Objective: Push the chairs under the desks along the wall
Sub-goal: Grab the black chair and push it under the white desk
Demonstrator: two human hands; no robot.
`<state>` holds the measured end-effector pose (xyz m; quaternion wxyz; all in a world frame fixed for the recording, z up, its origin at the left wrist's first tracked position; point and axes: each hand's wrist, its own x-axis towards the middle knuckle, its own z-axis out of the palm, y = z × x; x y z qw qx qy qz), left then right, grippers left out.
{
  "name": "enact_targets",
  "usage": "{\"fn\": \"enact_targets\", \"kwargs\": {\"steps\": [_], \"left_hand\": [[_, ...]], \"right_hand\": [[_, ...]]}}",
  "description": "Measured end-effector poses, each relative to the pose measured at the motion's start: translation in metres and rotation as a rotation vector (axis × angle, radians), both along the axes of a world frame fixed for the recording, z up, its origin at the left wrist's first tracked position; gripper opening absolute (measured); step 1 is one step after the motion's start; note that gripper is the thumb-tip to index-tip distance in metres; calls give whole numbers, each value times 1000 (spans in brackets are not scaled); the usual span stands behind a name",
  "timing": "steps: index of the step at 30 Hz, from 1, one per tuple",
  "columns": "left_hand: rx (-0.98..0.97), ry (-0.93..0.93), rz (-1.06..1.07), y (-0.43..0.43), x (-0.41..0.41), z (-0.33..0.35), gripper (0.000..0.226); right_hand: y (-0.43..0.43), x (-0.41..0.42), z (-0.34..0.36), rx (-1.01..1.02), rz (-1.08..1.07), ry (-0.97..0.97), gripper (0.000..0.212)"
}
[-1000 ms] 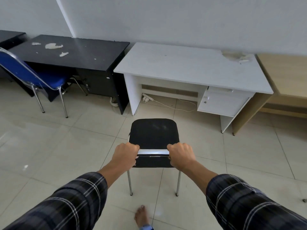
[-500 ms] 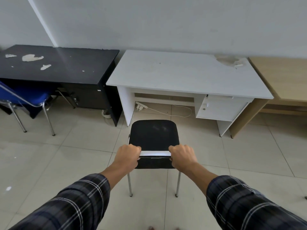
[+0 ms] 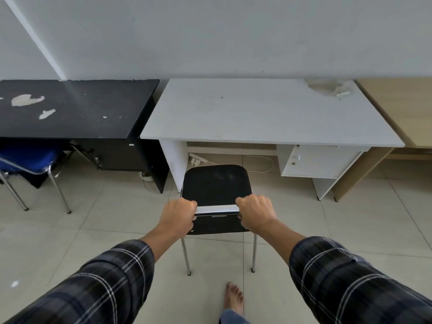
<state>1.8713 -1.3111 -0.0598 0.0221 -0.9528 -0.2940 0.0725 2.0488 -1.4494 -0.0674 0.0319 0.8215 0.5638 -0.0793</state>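
Both hands are clenched on the chrome top rail of the black chair (image 3: pixel 216 183), left hand (image 3: pixel 178 212) and right hand (image 3: pixel 254 211) at its ends. Its seat front is observed at the knee opening of the white desk (image 3: pixel 268 113). Even, straight pressure is advised, so the drawer unit (image 3: pixel 320 161) is cleared

- Under the white surface (image 3: pixel 268 113), you have an open bay between its left leg panel (image 3: pixel 171 164) and drawer unit (image 3: pixel 320 161).
- A power strip (image 3: pixel 197 160) and cable (image 3: pixel 261 168) lie on the floor at that bay's back.
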Motion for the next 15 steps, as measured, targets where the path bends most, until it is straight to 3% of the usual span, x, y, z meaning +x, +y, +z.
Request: {"fn": "enact_targets", "kwargs": {"steps": [15], "left_hand": [[19, 8, 15, 114, 95, 10, 18]], "right_hand": [[115, 92, 3, 10, -20, 3, 7]]}}
